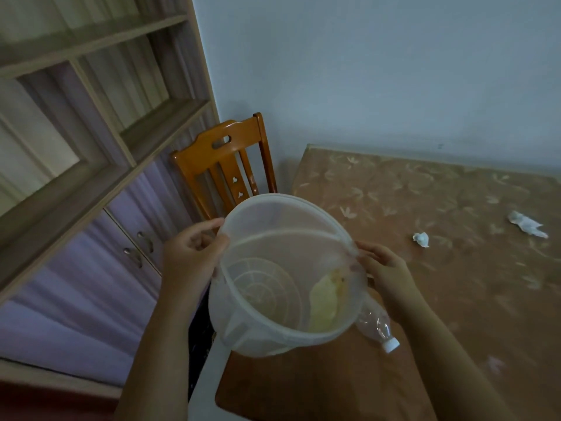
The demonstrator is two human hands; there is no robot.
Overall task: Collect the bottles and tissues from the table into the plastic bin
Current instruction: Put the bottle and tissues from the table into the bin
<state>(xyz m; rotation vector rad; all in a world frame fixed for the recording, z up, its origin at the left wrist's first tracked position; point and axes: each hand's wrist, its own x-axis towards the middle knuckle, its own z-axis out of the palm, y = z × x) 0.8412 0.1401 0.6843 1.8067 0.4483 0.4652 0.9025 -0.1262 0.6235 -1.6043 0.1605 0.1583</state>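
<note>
Both hands, left (194, 250) and right (384, 267), grip the bin (285, 299) by its rim above the tabletop's (455, 299) near-left corner; a bottle (376, 328) and two tissues (421, 239) (526, 223) remain uncollected.

You're working in dim, bluish light here, flat and soft, with no hard shadows and no glare anywhere. The wall (394, 71) at upper right reads grey-blue and grainy. Your wide lens bends the shelving (91, 101) at upper left into slanted lines. The whole frame is soft, and the desk (455, 284) pattern smears toward the right edge.
</note>
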